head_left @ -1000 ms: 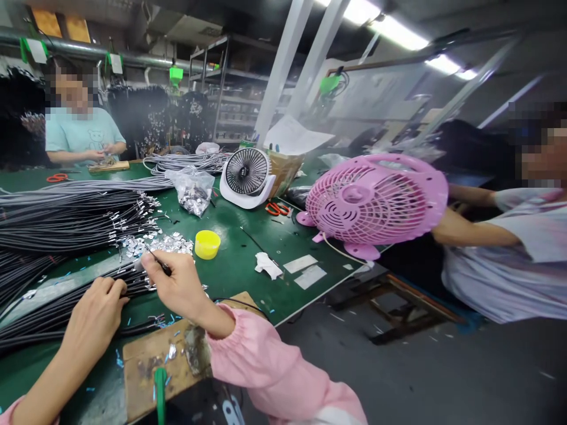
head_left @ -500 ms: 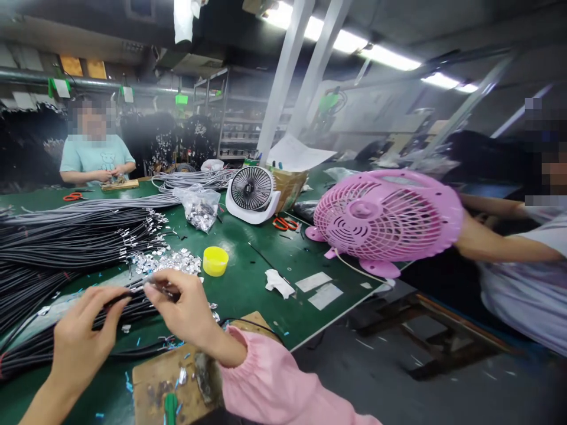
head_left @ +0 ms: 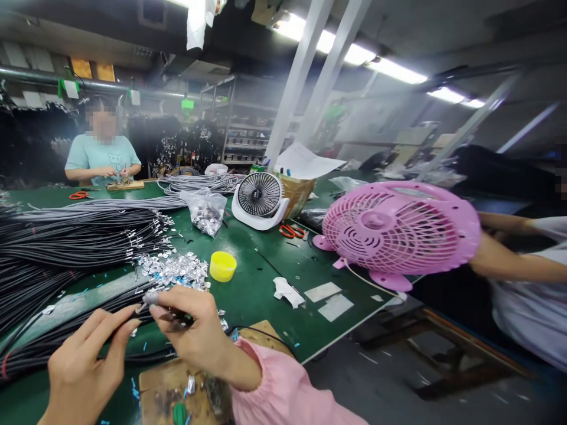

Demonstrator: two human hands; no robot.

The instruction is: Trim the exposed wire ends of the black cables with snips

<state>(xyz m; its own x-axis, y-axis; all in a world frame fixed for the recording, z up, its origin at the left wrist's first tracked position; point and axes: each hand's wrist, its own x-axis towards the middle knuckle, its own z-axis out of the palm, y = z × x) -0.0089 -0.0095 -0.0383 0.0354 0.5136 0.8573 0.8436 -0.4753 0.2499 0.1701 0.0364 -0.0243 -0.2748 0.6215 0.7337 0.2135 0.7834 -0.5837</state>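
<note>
At the left hand, a small pale piece is being pinched between the closed tips of thumb and forefinger; what it is cannot be told. In the right hand, a dark slim tool is being gripped by curled fingers, and the grey-covered fingertip is being brought close beside the pale piece.

With directions being taken from the right hand, loose black cables are being spread at ten o'clock on the green desk, and silvery foil scraps are being heaped between eleven and twelve. A clear bag is being seen at twelve, farther off. A yellow ring-shaped container and a small white fan are being shown at one o'clock, and a large pink fan at two, with a co-worker's arm being partly hidden behind it. At six to seven o'clock, a stained board is being partly covered by a green object. At eleven, small items are being handled by a person in a light blue shirt.
</note>
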